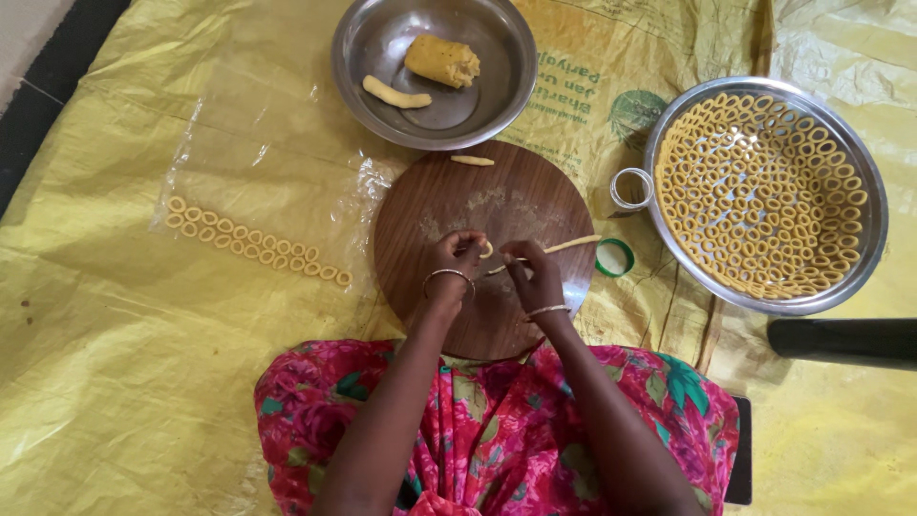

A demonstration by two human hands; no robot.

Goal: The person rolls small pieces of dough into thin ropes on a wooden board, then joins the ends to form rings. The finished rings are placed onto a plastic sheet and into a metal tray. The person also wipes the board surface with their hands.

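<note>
Both hands meet over the round wooden board (482, 244), approx. at its centre. Left hand (455, 260): fingers pinched on the curled end of a thin dough rope (573, 244), bending it into a small loop at the fingertips. Right hand (533, 275): fingers grasping the same rope just beside the left, w/ the free length running out toward 3 o'clock, past the board's edge. Metal bangle on each wrist.

On the board at 12 o'clock: a short dough bit (473, 161), apart from the hands. Board face is dusted w/ pale crumbs near the middle.

Off the board at 3 o'clock, just beside the rope's tip: a small green-rimmed cap (615, 257) lying flat on the yellow sheet (115, 315).

At 12 o'clock, beyond the board: steel bowl (363, 48) holding a yellow dough lump (441, 60) and a rolled dough stick (395, 95), the two near each other, not touching.

At 2–3 o'clock, well apart from the hands: wide steel sieve pan (860, 258) w/ a ring handle, packed w/ many finished dough rings (759, 196) in layers.

At 9–10 o'clock: clear plastic film (248, 162) on the sheet, w/ two rows of dough rings (256, 247) lined up diagonally.

At 4 o'clock: a dark cylinder (841, 341) entering from the frame edge; can't tell what it is. Person wears a pink floral garment (497, 430), at 6 o'clock.
</note>
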